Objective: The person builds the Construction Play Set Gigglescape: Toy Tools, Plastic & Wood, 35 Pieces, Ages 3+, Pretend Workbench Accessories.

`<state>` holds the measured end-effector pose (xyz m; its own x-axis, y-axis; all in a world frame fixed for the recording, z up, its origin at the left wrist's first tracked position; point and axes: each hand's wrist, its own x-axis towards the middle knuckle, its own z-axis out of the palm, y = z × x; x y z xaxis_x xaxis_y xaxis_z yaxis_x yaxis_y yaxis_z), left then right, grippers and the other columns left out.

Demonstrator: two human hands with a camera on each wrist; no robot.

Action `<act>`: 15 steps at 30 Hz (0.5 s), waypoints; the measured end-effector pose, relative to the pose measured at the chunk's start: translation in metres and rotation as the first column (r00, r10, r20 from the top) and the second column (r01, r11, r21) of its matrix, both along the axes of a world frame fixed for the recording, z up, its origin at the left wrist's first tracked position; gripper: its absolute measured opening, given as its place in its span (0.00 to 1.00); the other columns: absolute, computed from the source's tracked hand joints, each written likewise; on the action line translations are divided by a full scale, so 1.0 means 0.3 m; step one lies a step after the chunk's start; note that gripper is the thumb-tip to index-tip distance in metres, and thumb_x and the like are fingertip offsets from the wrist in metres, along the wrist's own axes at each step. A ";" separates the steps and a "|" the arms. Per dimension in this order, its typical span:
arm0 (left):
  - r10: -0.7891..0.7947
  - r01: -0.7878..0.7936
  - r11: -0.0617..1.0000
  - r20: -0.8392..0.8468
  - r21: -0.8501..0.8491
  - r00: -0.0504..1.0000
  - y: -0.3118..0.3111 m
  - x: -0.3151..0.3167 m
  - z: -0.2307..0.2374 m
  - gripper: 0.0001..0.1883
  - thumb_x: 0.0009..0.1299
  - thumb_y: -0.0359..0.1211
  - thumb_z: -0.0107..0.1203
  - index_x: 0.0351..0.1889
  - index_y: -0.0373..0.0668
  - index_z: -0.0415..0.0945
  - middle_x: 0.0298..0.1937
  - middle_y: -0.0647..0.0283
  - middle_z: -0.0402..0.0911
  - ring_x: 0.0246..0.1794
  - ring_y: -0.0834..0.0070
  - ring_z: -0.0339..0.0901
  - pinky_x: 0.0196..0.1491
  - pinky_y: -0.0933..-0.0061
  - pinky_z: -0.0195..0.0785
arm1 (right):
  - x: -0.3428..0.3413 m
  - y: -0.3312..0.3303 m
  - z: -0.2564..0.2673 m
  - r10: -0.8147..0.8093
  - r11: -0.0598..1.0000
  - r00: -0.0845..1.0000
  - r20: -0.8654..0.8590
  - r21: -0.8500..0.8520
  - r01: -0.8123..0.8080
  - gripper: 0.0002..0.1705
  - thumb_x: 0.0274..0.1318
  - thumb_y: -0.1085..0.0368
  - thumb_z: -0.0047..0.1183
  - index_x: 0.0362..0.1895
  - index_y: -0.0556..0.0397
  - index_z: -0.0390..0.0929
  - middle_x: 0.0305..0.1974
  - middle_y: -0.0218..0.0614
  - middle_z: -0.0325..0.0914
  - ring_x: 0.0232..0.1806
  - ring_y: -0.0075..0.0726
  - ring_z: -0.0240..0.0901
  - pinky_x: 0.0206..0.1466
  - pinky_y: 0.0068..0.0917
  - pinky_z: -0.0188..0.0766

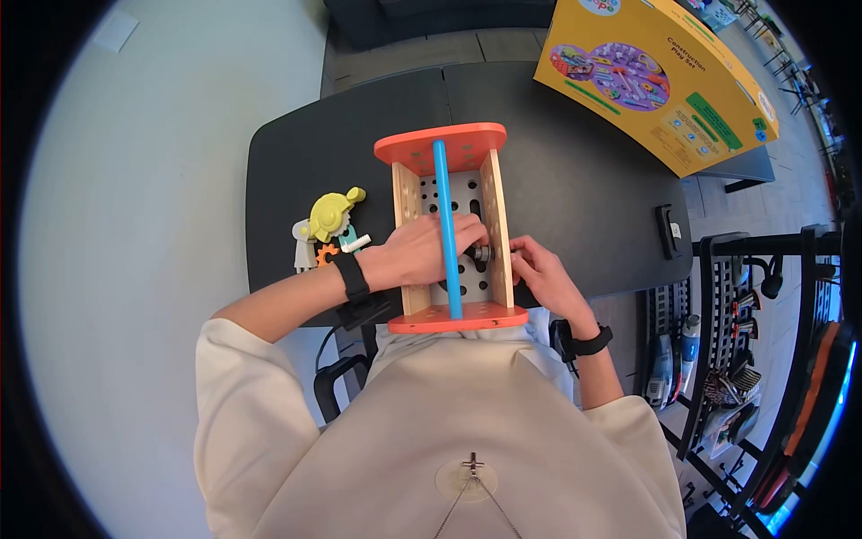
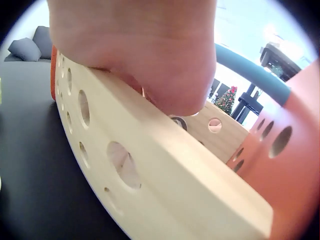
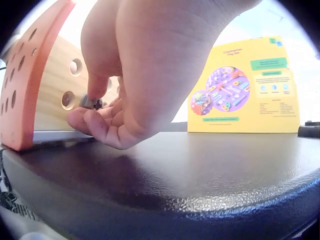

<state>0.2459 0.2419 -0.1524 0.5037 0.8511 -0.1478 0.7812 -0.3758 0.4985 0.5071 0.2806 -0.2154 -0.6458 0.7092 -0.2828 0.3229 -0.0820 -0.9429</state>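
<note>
Dark gray sofa seating (image 1: 431,16) and a plain white wall (image 1: 180,180) bordered the black, round-cornered counter (image 1: 593,216) where I worked. Near its edge closest to me stood an open toolbox (image 1: 499,211) with pale wooden sides and red-orange end panels, all pierced with round holes, and a round blue rod (image 1: 445,198) ran from end to end above its gray, holed floor. My left grip (image 1: 426,251) lay across the left wooden side and under the rod, its fingers bent down at a small, dark gray round piece (image 1: 483,254) inside, by the right wooden side; whether they pinched it, I could not tell. Outside that same side, my right grip (image 1: 540,277) pinched a small gray knob-like piece (image 3: 89,102), close against the holed wood. Left of the toolbox lay a yellow-green plastic toy piece (image 1: 330,216), an orange gear (image 1: 326,254) and a white threaded bolt (image 1: 357,243), bunched together. At the far right stood a big yellow cardboard carton (image 1: 628,81) printed "Construction Play Set".
</note>
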 end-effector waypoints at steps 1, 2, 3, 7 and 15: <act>-0.001 0.001 1.000 -0.001 0.000 1.000 0.001 0.000 0.000 0.17 0.68 0.26 0.60 0.55 0.41 0.77 0.51 0.59 0.82 0.52 0.56 0.83 0.51 0.54 0.82 | 0.000 -0.001 0.000 -0.004 1.000 1.000 -0.003 -0.007 0.004 0.16 0.81 0.61 0.50 0.59 0.62 0.74 0.34 0.33 0.82 0.34 0.26 0.78 0.43 0.29 0.77; 0.017 -0.018 1.000 0.029 0.018 0.999 0.002 0.000 -0.001 0.18 0.67 0.25 0.59 0.56 0.41 0.77 0.50 0.60 0.82 0.51 0.56 0.83 0.47 0.55 0.81 | -0.001 -0.001 -0.001 -0.005 1.000 1.000 -0.004 -0.007 0.005 0.16 0.81 0.61 0.50 0.59 0.62 0.74 0.34 0.33 0.82 0.34 0.26 0.78 0.43 0.29 0.77; 0.035 -0.037 0.999 0.061 0.034 0.998 0.001 0.002 -0.004 0.19 0.66 0.24 0.58 0.56 0.42 0.78 0.49 0.61 0.82 0.49 0.57 0.82 0.43 0.57 0.81 | -0.002 -0.003 -0.001 -0.012 1.000 1.000 -0.016 -0.001 0.012 0.16 0.81 0.61 0.50 0.59 0.62 0.74 0.34 0.33 0.82 0.34 0.26 0.78 0.43 0.29 0.77; 0.039 -0.041 0.994 0.017 0.105 0.999 0.000 0.006 -0.051 0.14 0.72 0.26 0.55 0.55 0.42 0.78 0.47 0.59 0.83 0.48 0.56 0.83 0.44 0.56 0.80 | -0.007 -0.005 0.003 -0.018 1.000 1.000 -0.020 0.006 0.018 0.16 0.81 0.60 0.50 0.58 0.62 0.75 0.34 0.33 0.82 0.34 0.26 0.78 0.43 0.29 0.77; 0.090 -0.088 0.995 0.064 -0.047 0.994 0.009 0.008 -0.010 0.15 0.70 0.31 0.56 0.54 0.40 0.78 0.48 0.58 0.83 0.50 0.55 0.83 0.51 0.53 0.81 | -0.010 -0.005 -0.002 -0.032 0.999 0.999 -0.036 0.009 0.032 0.16 0.82 0.60 0.50 0.56 0.62 0.76 0.34 0.34 0.83 0.34 0.27 0.78 0.43 0.29 0.77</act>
<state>0.2482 0.2446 -0.1554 0.4362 0.8863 -0.1553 0.7752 -0.2826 0.5650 0.5040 0.2791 -0.2160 -0.6324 0.7322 -0.2529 0.2861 -0.0827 -0.9546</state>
